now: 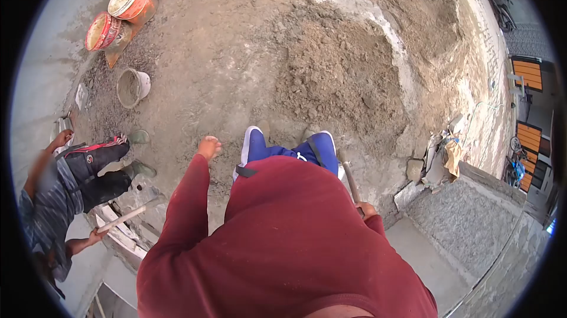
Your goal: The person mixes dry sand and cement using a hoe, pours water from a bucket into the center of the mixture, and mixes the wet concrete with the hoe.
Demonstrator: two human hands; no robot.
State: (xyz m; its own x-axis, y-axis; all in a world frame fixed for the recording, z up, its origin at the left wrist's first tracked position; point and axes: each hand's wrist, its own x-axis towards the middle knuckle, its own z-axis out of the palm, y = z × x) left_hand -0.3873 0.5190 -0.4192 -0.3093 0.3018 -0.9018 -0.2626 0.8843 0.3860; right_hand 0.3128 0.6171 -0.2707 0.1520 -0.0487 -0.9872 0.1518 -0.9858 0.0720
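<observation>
My right hand (367,209) is closed round a long wooden tool handle (351,181) beside my right leg. The tool's working end cannot be made out, so its kind is unclear. My left hand (209,148) hangs free over the floor, its fingers loosely bent and a little apart, with nothing in it. In front of my feet lies a broad heap of grey-brown sand or mortar mix (339,72). A strip of pale powder (378,19) curves along its far side.
At left a co-worker (59,182) holds a wooden-handled tool (133,214). A white bucket (134,87), a red bucket (101,31) and an orange bucket (133,0) stand by the left wall. Broken rubble (434,161) and a low concrete ledge (472,223) are at right.
</observation>
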